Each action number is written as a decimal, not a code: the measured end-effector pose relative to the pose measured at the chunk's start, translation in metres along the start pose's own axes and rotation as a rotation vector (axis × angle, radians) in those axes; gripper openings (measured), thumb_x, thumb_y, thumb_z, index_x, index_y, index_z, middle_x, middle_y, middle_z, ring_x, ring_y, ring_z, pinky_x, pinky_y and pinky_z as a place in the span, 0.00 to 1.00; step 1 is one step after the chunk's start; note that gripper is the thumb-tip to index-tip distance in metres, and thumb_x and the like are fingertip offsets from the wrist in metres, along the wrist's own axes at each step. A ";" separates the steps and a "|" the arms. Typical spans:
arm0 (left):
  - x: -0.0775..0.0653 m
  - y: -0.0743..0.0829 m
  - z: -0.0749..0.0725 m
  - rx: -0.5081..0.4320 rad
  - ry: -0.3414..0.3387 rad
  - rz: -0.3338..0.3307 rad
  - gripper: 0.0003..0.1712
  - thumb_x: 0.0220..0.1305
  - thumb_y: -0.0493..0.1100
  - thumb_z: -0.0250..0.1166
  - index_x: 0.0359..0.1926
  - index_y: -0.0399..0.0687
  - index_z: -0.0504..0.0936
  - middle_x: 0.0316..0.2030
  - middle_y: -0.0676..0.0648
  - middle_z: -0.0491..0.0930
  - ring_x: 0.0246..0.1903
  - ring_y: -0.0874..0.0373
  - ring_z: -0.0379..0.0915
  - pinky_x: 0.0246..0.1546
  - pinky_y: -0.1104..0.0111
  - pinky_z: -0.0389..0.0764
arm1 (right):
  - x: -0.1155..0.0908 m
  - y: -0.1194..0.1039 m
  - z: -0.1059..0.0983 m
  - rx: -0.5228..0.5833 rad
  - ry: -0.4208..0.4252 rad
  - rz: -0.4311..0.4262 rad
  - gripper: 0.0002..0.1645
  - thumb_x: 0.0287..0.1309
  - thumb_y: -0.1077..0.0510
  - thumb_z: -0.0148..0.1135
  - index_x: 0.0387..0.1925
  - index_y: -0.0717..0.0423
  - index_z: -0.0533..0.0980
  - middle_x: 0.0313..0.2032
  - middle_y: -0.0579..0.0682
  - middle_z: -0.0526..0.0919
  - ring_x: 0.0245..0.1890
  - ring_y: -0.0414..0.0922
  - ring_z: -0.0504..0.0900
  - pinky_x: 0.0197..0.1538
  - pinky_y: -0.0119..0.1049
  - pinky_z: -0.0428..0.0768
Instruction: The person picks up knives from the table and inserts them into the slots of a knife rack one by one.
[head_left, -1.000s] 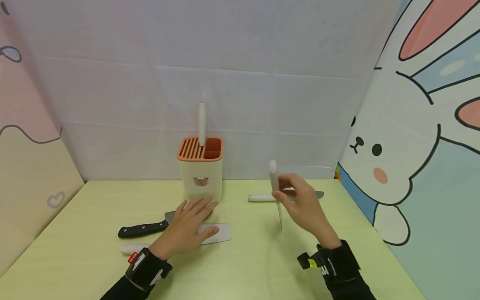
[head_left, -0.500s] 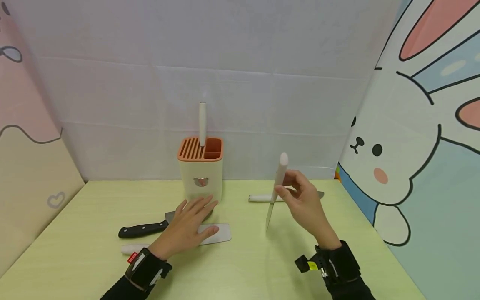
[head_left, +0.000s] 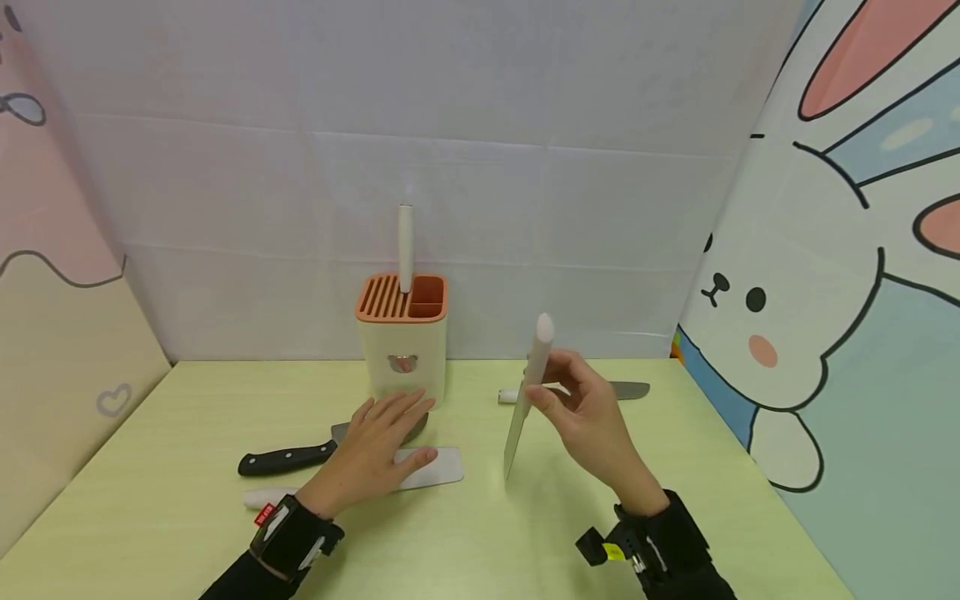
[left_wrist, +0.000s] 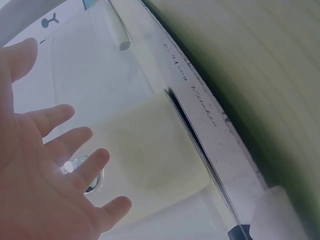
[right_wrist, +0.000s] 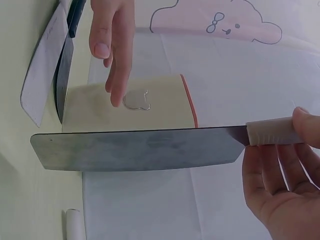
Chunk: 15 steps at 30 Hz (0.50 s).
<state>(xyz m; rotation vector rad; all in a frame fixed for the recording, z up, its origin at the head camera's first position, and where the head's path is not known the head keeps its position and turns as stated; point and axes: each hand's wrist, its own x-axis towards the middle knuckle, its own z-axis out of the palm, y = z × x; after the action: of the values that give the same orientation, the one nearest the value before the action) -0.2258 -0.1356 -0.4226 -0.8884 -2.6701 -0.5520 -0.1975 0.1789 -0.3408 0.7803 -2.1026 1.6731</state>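
My right hand (head_left: pixel 588 421) pinches the white handle of a broad-bladed kitchen knife (head_left: pixel 515 437), raised over the table with its blade slanting down. The right wrist view shows that knife's wide blade (right_wrist: pixel 140 151) in full, with thumb and fingers around the handle. My left hand (head_left: pixel 378 458) is spread, fingers apart, in front of the cream knife block (head_left: pixel 401 350). Under it lie a black-handled knife (head_left: pixel 288 460) and a white-handled cleaver (head_left: pixel 437 467), both partly hidden by the hand. In the left wrist view the fingers (left_wrist: pixel 90 170) are extended and hold nothing.
The block's orange slotted top (head_left: pixel 382 300) holds one upright white-handled knife (head_left: pixel 405 248), beside square compartments. Another white-handled knife (head_left: pixel 630 390) lies behind my right hand, partly covered. A white sheet (head_left: pixel 225 192) hangs behind the table (head_left: pixel 465 550).
My right hand has moved left and a little nearer with the knife. The blade has turned, so more of its flat side shows. My left hand has stayed in place.
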 end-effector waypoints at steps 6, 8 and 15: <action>0.000 0.000 0.000 -0.017 0.019 0.006 0.42 0.73 0.60 0.68 0.79 0.46 0.69 0.78 0.39 0.66 0.76 0.35 0.61 0.73 0.29 0.55 | -0.004 -0.005 0.011 0.051 -0.036 -0.032 0.20 0.67 0.72 0.67 0.59 0.65 0.76 0.51 0.59 0.82 0.51 0.44 0.85 0.51 0.34 0.88; 0.001 0.000 0.000 -0.023 0.027 0.011 0.41 0.74 0.59 0.68 0.79 0.46 0.69 0.78 0.39 0.66 0.75 0.35 0.61 0.72 0.30 0.56 | -0.005 -0.006 0.014 0.064 -0.048 -0.041 0.20 0.68 0.72 0.67 0.59 0.64 0.76 0.50 0.59 0.82 0.50 0.44 0.85 0.51 0.34 0.88; 0.003 0.002 -0.002 -0.157 0.044 0.008 0.38 0.76 0.58 0.66 0.79 0.49 0.68 0.77 0.40 0.67 0.75 0.37 0.62 0.70 0.34 0.65 | -0.007 -0.010 0.020 0.087 -0.057 -0.035 0.20 0.67 0.71 0.68 0.59 0.65 0.77 0.50 0.58 0.82 0.50 0.44 0.85 0.51 0.35 0.88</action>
<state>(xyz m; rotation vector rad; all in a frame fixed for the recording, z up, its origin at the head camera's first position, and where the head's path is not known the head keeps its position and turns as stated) -0.2268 -0.1334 -0.4188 -0.9169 -2.6108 -0.7788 -0.1849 0.1591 -0.3421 0.8968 -2.0526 1.7539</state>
